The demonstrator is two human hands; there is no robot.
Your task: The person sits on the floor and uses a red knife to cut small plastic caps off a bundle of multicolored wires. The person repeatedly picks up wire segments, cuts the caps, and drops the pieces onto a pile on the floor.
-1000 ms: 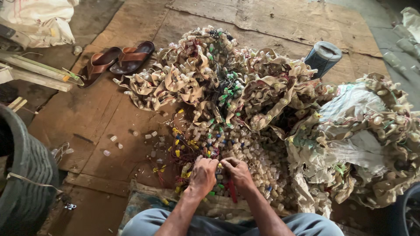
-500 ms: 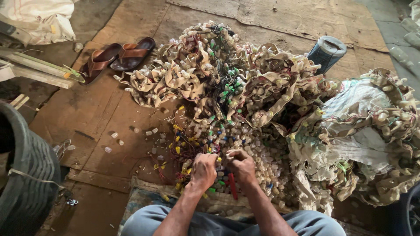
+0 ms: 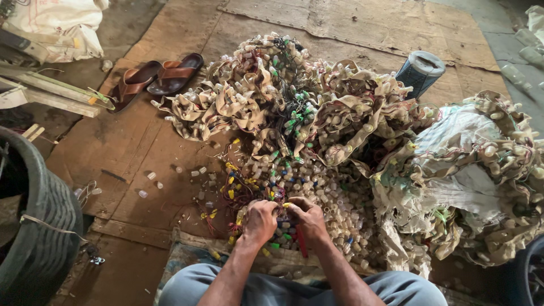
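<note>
Am seeing left hand (image 3: 259, 220) and right hand (image 3: 307, 216) curling closed, knuckles touching, pinching small yellow-tipped piece (image 3: 286, 205) over near pile of capsule-shaped parts and wires (image 3: 294, 187), held close for fingertip work. Red-handled tool (image 3: 301, 242) lying under right wrist.

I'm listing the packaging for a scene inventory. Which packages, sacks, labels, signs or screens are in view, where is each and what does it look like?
White sack: top left corner on the floor, bulging, off-white woven plastic with a small yellow patch.
Torn sack: right, amid the strips studded with caps, pale grey-white, crumpled.
Dark cylinder: upper right on the cardboard, tilted, dark blue with a pale grey top.
No signs or screens show.
</note>
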